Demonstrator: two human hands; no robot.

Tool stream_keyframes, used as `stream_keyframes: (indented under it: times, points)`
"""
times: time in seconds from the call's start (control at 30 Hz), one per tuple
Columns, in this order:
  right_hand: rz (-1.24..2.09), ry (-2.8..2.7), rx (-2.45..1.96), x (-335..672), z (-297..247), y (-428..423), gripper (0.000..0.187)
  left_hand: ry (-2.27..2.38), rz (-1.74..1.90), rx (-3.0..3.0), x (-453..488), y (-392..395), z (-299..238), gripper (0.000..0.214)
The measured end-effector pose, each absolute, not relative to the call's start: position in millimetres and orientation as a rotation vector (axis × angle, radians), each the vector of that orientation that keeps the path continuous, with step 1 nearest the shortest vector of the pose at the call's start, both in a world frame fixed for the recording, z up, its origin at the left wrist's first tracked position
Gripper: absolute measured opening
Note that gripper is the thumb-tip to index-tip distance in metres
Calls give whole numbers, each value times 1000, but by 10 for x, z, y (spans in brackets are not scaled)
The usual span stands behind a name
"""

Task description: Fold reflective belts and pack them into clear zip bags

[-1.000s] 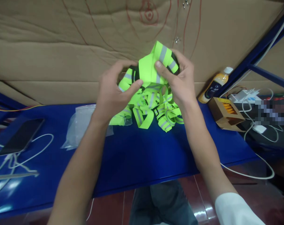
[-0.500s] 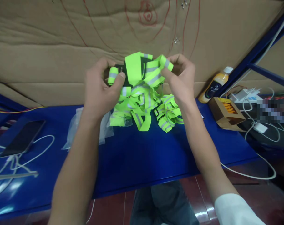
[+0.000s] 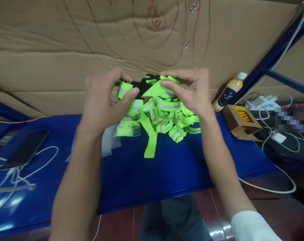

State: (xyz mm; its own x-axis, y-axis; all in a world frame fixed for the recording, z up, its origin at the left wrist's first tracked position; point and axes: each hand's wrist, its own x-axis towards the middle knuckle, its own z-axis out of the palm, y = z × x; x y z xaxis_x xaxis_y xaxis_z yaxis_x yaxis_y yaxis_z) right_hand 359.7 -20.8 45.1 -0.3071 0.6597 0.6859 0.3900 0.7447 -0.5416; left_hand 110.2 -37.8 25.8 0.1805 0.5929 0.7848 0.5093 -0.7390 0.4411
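Observation:
Neon yellow-green reflective straps with grey stripes hang between my hands in a loose tangle. My left hand is closed on the left part, its thumb pressed near a black plastic buckle. On the right, my right hand pinches a folded strap between thumb and fingers, next to black fittings. One strap end dangles down over the blue table. A further bundle of the same straps lies on the table below my right hand. Clear plastic bags lie partly behind my left forearm.
The blue table backs onto a cardboard wall. At left lies a dark tablet among white cables. A juice bottle and a small cardboard box stand at right, near a power strip.
My hands have come down slightly, and the right hand has moved inward. The wide strap panel that stood up between them has folded over, and a strap end now hangs lower.

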Motion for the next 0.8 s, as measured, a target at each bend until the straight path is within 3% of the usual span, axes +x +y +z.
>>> stream_keyframes:
  times: [0.27,0.43,0.5,0.67,0.73,0.8]
  points:
    - [127,-1633,-677,3690,465,-148,16,819,2042,1580,961,-137,256,50]
    - [145,-2215,-891,3873,441,-96,5,647,2032,1457,968,-102,276,60]
    - [89,-2360,-1036,3916,422,-108,15,649,1978,1507,991,-109,250,59]
    - [55,-2252,-1014,3881,560,-295,80,800,1721,1917,1096,-208,194,45]
    - [50,-2259,-915,3803,617,-360,87,801,1549,2059,1149,-257,197,42]
    - [18,-2316,-840,3707,611,-367,82,806,1423,2116,1188,-284,198,40]
